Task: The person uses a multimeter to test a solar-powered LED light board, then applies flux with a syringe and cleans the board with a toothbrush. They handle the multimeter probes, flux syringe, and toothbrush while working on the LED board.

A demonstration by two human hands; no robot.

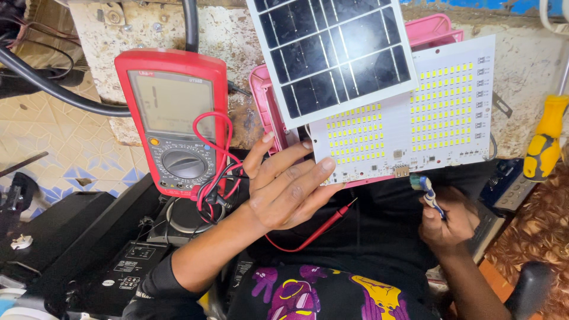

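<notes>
My left hand (288, 185) props up a white circuit board (435, 112) covered in rows of small yellow lights, fingers spread against its lower left corner. A dark solar panel (332, 53) overlaps the board's top left, and a pink plastic housing (264, 101) sits behind both. My right hand (446, 222) grips a small blue and white tool (428, 191) pointed up at the board's bottom edge. A red test probe (325, 227) lies on my lap under the left hand.
A red multimeter (172, 118) with coiled red and black leads leans at the left against a rough bench (237, 35). A yellow-handled screwdriver (544, 142) hangs at the right. Black electronic equipment (106, 255) lies lower left on the patterned tile floor.
</notes>
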